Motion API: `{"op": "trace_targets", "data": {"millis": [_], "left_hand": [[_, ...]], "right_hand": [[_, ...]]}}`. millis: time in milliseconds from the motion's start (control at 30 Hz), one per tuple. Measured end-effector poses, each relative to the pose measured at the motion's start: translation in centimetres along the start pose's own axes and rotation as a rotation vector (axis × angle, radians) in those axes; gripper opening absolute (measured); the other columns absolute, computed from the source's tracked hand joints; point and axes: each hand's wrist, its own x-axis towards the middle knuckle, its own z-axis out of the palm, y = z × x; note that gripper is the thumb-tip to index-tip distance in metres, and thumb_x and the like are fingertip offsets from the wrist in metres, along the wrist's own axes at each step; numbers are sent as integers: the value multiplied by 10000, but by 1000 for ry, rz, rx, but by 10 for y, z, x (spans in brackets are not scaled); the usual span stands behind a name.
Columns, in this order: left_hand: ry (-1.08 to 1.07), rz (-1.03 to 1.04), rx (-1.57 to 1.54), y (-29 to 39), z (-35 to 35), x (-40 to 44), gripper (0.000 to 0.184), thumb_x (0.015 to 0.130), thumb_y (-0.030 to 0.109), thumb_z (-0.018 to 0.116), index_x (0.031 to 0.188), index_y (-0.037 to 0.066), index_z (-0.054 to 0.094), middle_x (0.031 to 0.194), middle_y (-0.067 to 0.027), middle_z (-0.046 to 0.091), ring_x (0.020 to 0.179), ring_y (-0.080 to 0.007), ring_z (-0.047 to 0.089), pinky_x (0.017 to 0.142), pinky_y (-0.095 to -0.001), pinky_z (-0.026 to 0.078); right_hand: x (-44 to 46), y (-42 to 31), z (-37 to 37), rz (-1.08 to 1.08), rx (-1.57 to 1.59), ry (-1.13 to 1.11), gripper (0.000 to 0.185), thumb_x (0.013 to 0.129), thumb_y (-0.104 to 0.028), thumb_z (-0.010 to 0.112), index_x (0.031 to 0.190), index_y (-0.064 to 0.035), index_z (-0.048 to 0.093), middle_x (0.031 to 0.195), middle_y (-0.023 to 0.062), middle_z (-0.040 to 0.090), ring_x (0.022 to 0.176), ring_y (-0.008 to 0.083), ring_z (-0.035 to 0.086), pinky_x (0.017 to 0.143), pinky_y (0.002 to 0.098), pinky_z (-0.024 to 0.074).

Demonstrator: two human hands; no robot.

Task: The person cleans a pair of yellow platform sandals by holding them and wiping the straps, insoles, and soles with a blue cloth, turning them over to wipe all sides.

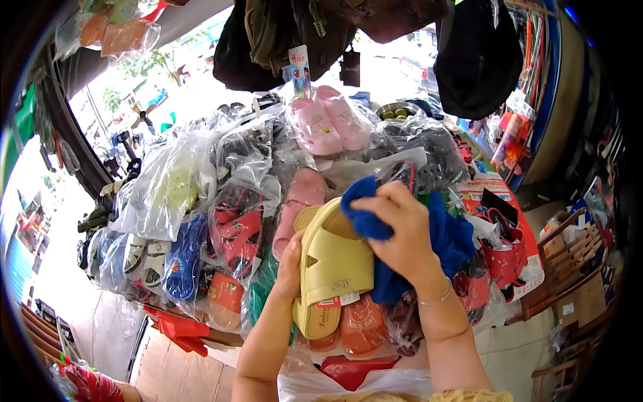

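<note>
A pair of pale yellow slippers point(338, 268) is held up over the middle of the stall. My left hand point(289, 268) grips them along their left side, its fingers partly hidden behind. Bunched in the fingers of my right hand point(405, 234) is a blue cloth point(365, 208), which touches the upper opening of the front slipper. More blue cloth point(450, 231) hangs below and behind this hand; I cannot tell whether it is the same piece. A small price label point(338, 299) sticks to the slipper's lower edge. Orange slippers point(362, 326) printed "NICE DAY" lie just beneath.
Bagged footwear covers the stall: pink clogs point(328, 124) at the back, blue slippers point(185, 258) and red sandals point(238, 234) to the left. Dark bags and a black cap point(477, 60) hang overhead. A wooden chair point(566, 258) stands at the right.
</note>
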Motion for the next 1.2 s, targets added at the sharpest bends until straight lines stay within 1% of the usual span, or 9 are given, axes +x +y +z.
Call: {"op": "trace_targets", "data": {"millis": [67,267,367,733,833,933,967,1133,1200], "left_hand": [[11,20,18,2,5,-1,566,1062,436,334,1429,9,394,1315,-165,575,1161,-249,618,982,-385,519],[26,-27,28,6,4,-3,563,1056,434,348,1418,8,414,1304,-161,582,1147,-232,620,980,-370,510],[17,-7,32,4,7,-2,544,1061,418,331,1404,8,431,1291,-158,588,1129,-225,625,968,-364,513],[41,-27,32,9,9,-3,549,1055,441,345,1394,19,441,1269,-136,598,1137,-208,620,983,-363,506],[102,-130,43,12,7,-4,561,1053,430,362,1422,10,418,1287,-143,593,1117,-201,625,950,-342,518],[18,-49,96,1,-4,-4,536,1058,400,377,1414,5,443,1271,-126,606,1111,-188,622,940,-331,515],[16,-51,92,-2,-7,-4,536,1058,400,377,1414,5,443,1271,-126,606,1111,-188,622,940,-331,515],[-104,64,221,-5,-12,-7,503,1053,363,431,1379,-14,496,1260,-105,617,1122,-177,607,947,-334,509],[-87,67,226,-4,-15,-6,513,1054,376,426,1389,-8,487,1266,-109,613,1118,-180,609,946,-339,510]], "right_hand": [[-1,-20,1,-78,37,-90,321,667,-77,751,969,-177,708,881,40,559,790,263,638,675,372,534],[-1,7,4,29,-149,-22,301,674,-98,759,963,-168,712,864,40,556,790,248,639,656,359,528],[-2,-13,6,-114,-54,-77,360,657,-99,769,1004,-171,707,864,43,547,779,249,629,660,365,531],[-3,-4,13,3,-20,-84,346,645,-63,766,967,-181,718,874,48,556,794,262,640,676,372,539],[0,16,9,92,-72,62,320,674,-42,755,971,-155,714,882,60,558,803,284,631,673,376,527],[3,4,4,28,101,192,310,701,-50,761,995,-135,714,893,74,558,794,294,619,694,375,519],[3,-1,5,-40,48,103,299,725,-59,757,1015,-116,712,904,84,557,793,298,615,726,371,515],[1,34,9,344,344,-173,194,854,-171,679,970,-16,687,820,142,596,764,317,602,709,374,486],[-1,41,12,347,390,-138,216,869,-189,665,962,5,681,809,150,607,760,302,608,691,376,472]]}}
